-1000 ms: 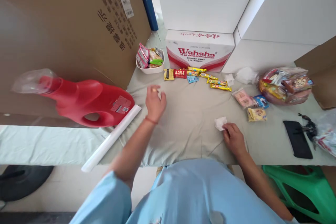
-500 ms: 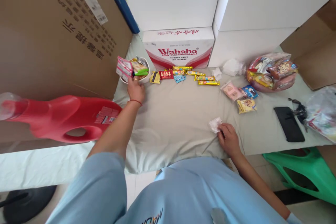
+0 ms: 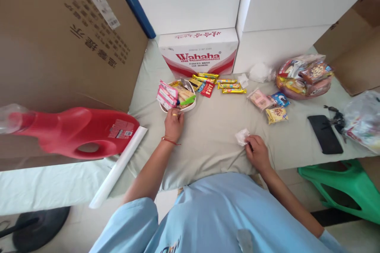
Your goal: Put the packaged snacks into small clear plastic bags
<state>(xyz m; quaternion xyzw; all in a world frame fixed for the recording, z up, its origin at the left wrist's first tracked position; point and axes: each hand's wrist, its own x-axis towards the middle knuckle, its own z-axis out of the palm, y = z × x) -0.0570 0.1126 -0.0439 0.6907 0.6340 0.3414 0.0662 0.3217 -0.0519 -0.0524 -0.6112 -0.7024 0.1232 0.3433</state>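
Observation:
My left hand is closed on the near rim of a white snack container. Pink-and-white packets and a green-edged packet fill it. Just beyond its right side lie a red packet and several yellow snack bars. Farther right, my right hand pinches the edge of a crumpled white tissue resting on the cloth. A pink packet, a blue packet and a yellow cookie packet lie beyond that hand.
A red jug lies at left before a large cardboard box, near a white roll. The Wahaha carton stands behind. At right are a snack-filled bowl, a black phone and a plastic bag.
My left hand has slid the white container rightward, up against the loose snacks, and the red packet and its neighbours have shifted right. My right hand stays on the tissue.

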